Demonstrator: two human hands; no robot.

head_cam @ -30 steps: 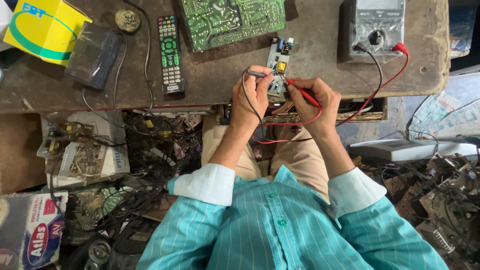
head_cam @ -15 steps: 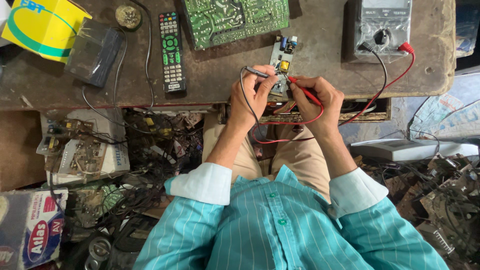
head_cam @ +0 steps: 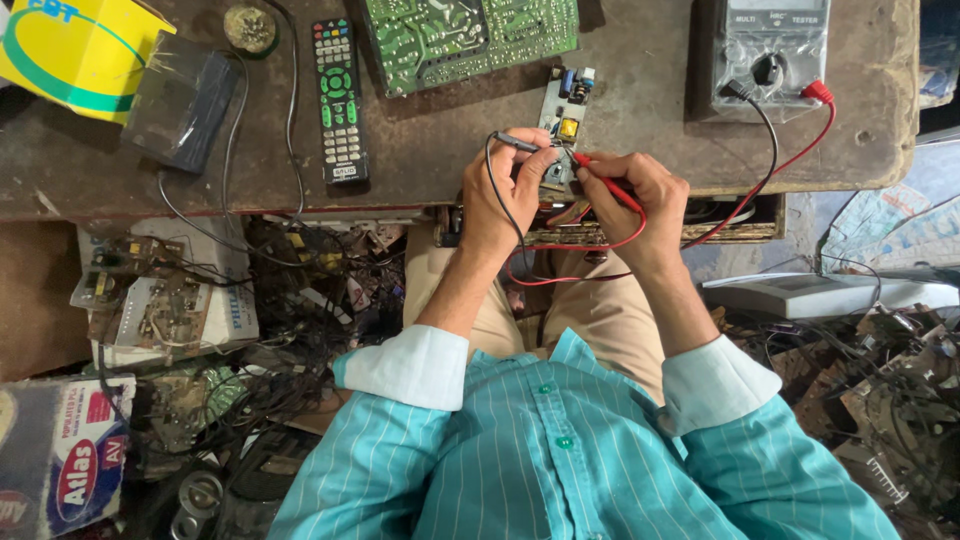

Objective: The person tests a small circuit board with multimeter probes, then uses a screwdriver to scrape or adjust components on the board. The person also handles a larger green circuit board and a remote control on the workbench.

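Observation:
My left hand (head_cam: 505, 195) pinches a black test probe (head_cam: 517, 143), its tip on a small grey circuit board (head_cam: 566, 118) at the workbench edge. My right hand (head_cam: 640, 200) grips a red test probe (head_cam: 597, 173), its tip touching the same board. Black and red leads run from both probes to a grey multimeter (head_cam: 770, 50) at the back right of the bench. The lower part of the small board is hidden under my fingers.
A large green circuit board (head_cam: 470, 35), a black remote control (head_cam: 340, 100), a dark box (head_cam: 180, 100) and a yellow carton (head_cam: 70, 45) lie on the worn bench (head_cam: 640, 110). Scrap boards and tangled wires (head_cam: 180, 310) crowd the floor on both sides.
Both hands have stayed on the small board with the probes; only the view has shifted slightly.

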